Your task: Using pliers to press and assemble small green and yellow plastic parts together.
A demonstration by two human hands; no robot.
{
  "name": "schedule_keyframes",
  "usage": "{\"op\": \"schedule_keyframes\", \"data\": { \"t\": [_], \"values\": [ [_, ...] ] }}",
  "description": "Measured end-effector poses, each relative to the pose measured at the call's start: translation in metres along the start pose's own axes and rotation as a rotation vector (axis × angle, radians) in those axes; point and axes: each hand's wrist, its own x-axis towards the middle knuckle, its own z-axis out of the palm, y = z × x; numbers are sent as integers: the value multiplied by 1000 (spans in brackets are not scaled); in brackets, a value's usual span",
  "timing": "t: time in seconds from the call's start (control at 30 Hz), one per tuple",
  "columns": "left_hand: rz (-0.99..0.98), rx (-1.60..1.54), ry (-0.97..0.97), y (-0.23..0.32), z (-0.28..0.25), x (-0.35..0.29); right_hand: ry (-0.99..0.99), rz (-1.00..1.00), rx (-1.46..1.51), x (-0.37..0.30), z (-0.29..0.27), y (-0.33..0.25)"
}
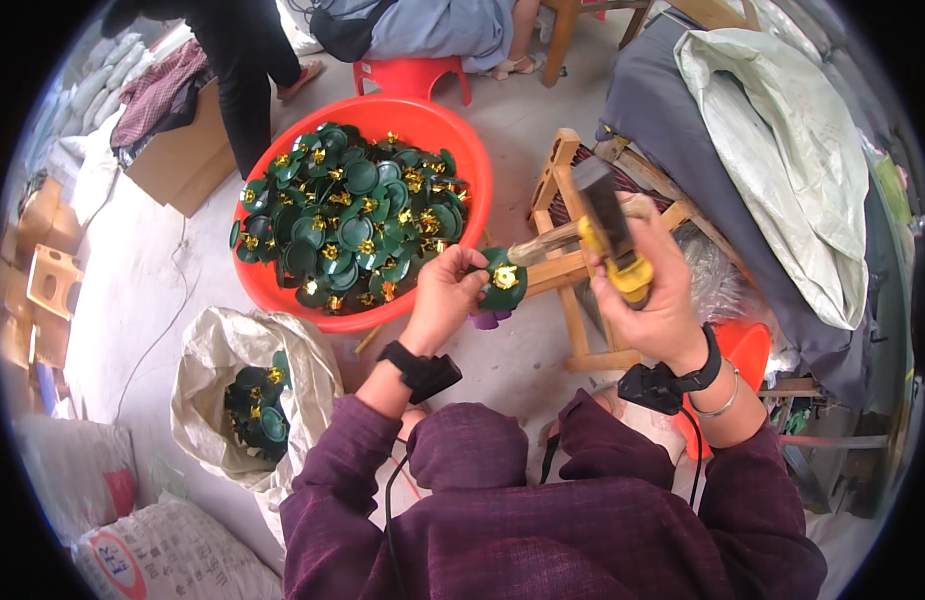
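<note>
My left hand (445,298) is closed, pinching the edge of a dark green disc (501,296) with a gold flower-shaped piece at its middle. To its right, my right hand (658,285) is wrapped round a yellow-and-black tool (613,225), blurred, its dark block-like end pointing up; its exact kind is unclear. A pale wooden rod (548,243) runs from just above the disc toward my right hand. Whether that hand also holds the rod, I cannot tell. Left of my hands, a wide red basin (485,170) is heaped with similar green discs bearing gold pieces.
A wooden bench frame (573,320) stands below the tool. At lower left, a whitish sack (208,400) holds more discs. A grey-covered surface (648,90) with a pale sack (723,110) fills the right. Another person (423,30) sits beyond the basin near a red stool (413,75).
</note>
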Motion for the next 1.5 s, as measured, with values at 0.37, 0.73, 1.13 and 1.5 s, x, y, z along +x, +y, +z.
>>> {"op": "schedule_keyframes", "data": {
  "t": [0.37, 0.73, 1.13, 1.5],
  "values": [
    [689, 842, 242, 17, 13, -9, -121, -106, -23, 1, 36, 8],
    [689, 569, -6, -7, 25, 6, 337, -138, -234, 28, -55, -28],
    [743, 795, -88, 1, 25, 1, -224, -137, -134, 6, 13, -10],
    [412, 491, 681, 4, -179, -120, 49, 115, 226, 7, 1, -3]
  ]
}}
